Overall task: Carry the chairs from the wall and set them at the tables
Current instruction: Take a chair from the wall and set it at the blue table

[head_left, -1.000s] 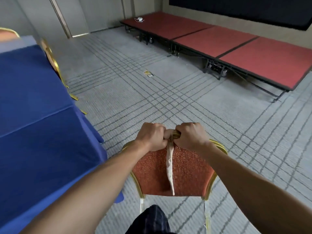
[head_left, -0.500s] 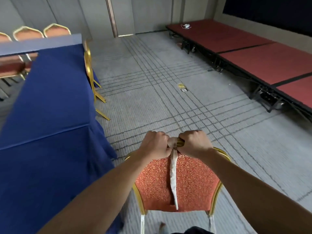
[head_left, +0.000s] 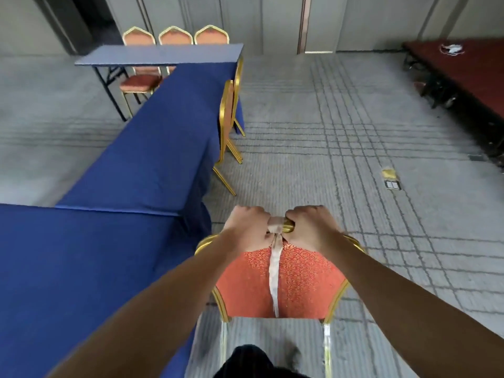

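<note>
Left hand (head_left: 246, 225) and right hand (head_left: 309, 225) grip the top rail of an orange-upholstered, gold-framed banquet chair (head_left: 281, 282), lower centre, beside a blue-draped table (head_left: 81, 268).

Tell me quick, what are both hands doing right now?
Left hand: closed, gripping the top rail of the orange-upholstered, gold-framed chair.
Right hand: closed, gripping the same rail beside it.

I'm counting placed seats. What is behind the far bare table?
Three chairs stand behind the table, backs rising above its top. The left one's seat shows under it. The other seats are hidden by the top and blue cloth.
</note>
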Demonstrator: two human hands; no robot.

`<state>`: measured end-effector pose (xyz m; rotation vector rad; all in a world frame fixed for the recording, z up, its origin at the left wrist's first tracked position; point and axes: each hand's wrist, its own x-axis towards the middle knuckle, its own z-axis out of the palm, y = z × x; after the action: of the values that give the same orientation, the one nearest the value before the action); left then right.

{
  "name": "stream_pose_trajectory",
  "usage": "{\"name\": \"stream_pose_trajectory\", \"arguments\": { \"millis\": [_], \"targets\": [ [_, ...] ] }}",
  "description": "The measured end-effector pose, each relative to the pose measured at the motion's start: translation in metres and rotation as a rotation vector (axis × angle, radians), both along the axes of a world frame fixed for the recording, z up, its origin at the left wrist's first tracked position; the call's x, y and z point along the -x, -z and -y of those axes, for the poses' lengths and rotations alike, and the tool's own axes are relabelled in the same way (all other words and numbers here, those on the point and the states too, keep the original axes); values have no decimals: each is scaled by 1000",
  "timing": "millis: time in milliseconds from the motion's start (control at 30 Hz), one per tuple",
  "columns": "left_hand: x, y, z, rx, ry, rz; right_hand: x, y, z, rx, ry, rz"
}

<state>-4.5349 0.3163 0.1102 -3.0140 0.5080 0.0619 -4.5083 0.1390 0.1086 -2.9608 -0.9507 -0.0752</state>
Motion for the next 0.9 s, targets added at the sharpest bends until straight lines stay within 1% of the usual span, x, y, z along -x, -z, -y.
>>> {"name": "stream_pose_trajectory", "arguments": {
  "millis": [67, 133, 267, 367, 433, 533, 600, 733, 900],
  "targets": [
    [-31, -3, -4, 25, -101, -25, -46, -3, -8, 8, -65, -15],
    [-64, 1, -10, 23, -187, -21, -90, 1, -18, -16, -134, 29],
    [-141, 5, -32, 19, -326, -4, -186, 12, -44, -214, -295, 83],
    [-197, 16, -53, 62, -416, 42, -254, 21, -71, -265, -394, 110],
    [-216, 19, -60, 85, -425, 45, -281, 23, -80, -259, -436, 159],
    [-270, 27, -81, 106, -486, 60, -342, 36, -104, -312, -495, 133],
    [-299, 23, -96, 137, -527, 64, -379, 29, -122, -332, -521, 91],
    [-344, 18, -121, 146, -588, 82, -437, 26, -157, -361, -609, 99],
    [-392, 24, -140, 148, -748, 85, -508, 29, -201, -324, -765, 82]
  ]
}}
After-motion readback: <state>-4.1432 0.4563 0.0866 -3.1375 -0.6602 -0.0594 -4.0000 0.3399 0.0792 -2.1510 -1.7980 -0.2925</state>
